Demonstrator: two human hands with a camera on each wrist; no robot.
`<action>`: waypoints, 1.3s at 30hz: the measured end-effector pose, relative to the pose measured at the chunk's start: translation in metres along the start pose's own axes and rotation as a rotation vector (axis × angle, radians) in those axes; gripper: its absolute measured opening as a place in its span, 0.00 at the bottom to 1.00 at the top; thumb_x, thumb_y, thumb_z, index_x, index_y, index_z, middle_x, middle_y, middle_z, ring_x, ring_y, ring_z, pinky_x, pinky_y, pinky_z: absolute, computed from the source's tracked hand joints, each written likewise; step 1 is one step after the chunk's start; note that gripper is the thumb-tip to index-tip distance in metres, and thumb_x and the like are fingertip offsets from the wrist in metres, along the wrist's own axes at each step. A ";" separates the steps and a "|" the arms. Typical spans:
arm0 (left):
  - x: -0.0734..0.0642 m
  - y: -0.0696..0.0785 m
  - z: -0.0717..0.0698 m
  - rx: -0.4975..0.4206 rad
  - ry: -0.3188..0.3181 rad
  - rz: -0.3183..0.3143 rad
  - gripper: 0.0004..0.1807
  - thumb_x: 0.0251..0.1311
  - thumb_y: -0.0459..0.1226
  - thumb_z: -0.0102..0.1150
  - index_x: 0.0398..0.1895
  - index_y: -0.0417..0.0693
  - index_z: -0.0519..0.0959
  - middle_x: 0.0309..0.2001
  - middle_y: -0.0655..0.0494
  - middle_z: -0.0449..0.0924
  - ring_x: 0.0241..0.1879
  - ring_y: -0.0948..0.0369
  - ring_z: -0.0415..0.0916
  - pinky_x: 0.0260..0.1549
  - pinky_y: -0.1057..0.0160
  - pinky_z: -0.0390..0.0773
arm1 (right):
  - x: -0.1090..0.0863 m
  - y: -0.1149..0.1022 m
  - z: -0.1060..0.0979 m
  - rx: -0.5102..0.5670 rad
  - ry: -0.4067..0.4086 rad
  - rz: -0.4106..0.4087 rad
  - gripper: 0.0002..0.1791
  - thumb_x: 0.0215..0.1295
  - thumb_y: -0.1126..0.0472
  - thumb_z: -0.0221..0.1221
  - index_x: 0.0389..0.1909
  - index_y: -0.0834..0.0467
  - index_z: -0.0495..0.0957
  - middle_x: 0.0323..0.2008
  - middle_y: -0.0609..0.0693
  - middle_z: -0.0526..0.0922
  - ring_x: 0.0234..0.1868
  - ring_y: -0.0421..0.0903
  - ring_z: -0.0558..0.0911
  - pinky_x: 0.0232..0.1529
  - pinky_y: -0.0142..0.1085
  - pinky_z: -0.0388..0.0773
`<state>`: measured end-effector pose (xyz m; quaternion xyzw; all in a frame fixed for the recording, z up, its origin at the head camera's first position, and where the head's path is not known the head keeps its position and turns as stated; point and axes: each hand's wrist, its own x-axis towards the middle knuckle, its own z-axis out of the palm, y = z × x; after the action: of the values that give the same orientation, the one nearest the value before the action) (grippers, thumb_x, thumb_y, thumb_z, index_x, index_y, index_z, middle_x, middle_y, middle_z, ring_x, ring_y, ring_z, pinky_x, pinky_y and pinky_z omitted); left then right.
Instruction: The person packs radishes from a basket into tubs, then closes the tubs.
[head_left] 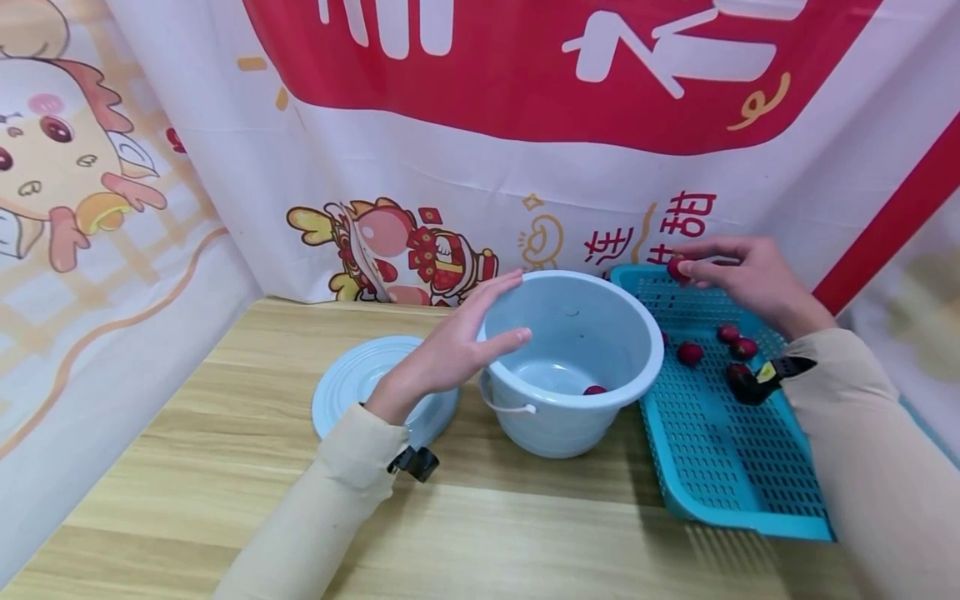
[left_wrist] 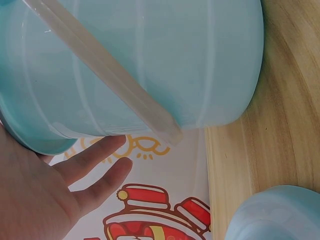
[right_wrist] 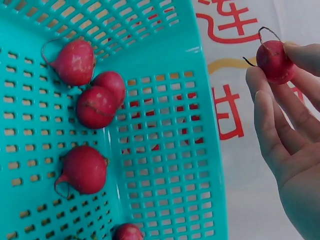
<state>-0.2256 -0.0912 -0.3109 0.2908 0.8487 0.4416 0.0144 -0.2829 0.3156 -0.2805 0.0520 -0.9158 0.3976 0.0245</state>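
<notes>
A light blue bucket (head_left: 525, 421) stands upright on the table, and one red radish (head_left: 595, 390) shows at its bottom. My left hand (head_left: 468, 337) rests at the bucket's left rim, fingers extended along the outside. In the right wrist view, my right hand (right_wrist: 295, 120) pinches a small round radish (right_wrist: 274, 62) with a thin dark root between thumb and fingers. It is held above the back rim of the turquoise basket (head_left: 675, 492). Inside that basket lie several more radishes (right_wrist: 85, 170), mostly toward its back.
A round light blue lid (head_left: 341, 387) lies on the wooden table (head_left: 187, 492) left of the bucket, partly behind my left forearm. The basket stands close against the bucket's right side. A printed cloth (head_left: 465, 183) hangs along the table's back edge.
</notes>
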 end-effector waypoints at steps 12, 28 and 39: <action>0.000 0.000 0.000 0.006 0.001 0.005 0.42 0.72 0.57 0.57 0.85 0.63 0.55 0.86 0.68 0.49 0.85 0.53 0.51 0.77 0.29 0.60 | -0.012 -0.030 0.014 0.086 0.064 -0.081 0.36 0.67 0.36 0.67 0.73 0.44 0.77 0.57 0.35 0.83 0.47 0.38 0.87 0.45 0.27 0.87; 0.000 0.000 0.001 0.007 0.002 0.000 0.42 0.72 0.56 0.57 0.85 0.64 0.55 0.86 0.67 0.49 0.85 0.53 0.51 0.77 0.29 0.60 | -0.025 -0.075 0.053 0.161 0.022 -0.316 0.23 0.71 0.52 0.69 0.66 0.49 0.83 0.54 0.46 0.90 0.43 0.37 0.90 0.47 0.25 0.86; 0.002 0.000 0.001 0.012 0.003 -0.010 0.42 0.72 0.57 0.57 0.85 0.65 0.55 0.86 0.67 0.49 0.85 0.53 0.52 0.75 0.29 0.63 | -0.025 -0.078 0.065 0.094 -0.020 -0.357 0.22 0.70 0.55 0.70 0.64 0.48 0.85 0.55 0.54 0.90 0.43 0.40 0.90 0.44 0.27 0.87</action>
<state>-0.2267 -0.0894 -0.3111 0.2860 0.8528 0.4368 0.0134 -0.2498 0.2169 -0.2708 0.2187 -0.8727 0.4286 0.0830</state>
